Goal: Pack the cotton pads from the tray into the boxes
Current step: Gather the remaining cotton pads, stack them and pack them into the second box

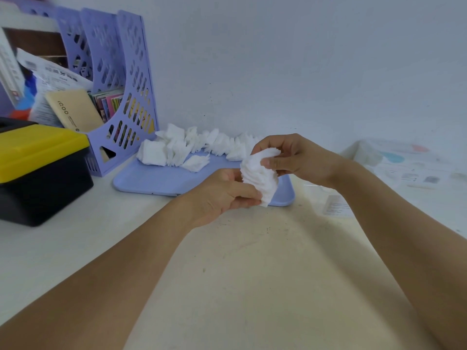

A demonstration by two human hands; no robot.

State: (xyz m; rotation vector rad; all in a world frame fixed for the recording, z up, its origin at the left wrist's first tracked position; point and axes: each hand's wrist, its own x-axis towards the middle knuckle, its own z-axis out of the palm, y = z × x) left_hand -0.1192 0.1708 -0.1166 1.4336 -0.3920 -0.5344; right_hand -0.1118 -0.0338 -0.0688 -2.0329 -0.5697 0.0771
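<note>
A fanned stack of white square cotton pads [259,176] hangs above the near right corner of a pale blue tray [156,179]. My left hand [222,194] pinches the stack's lower end and my right hand [290,157] grips its upper end. Loose cotton pads [192,146] lie in a ragged row along the tray's far edge, against the wall. A clear box [336,204] with a white label stands on the table to the right of the tray, partly behind my right forearm.
A black bin with a yellow lid [38,168] sits at the left edge. Behind it stands a purple file rack [126,92] stuffed with papers and booklets. A clear printed package [404,162] lies at the far right. The wall rises right behind the tray.
</note>
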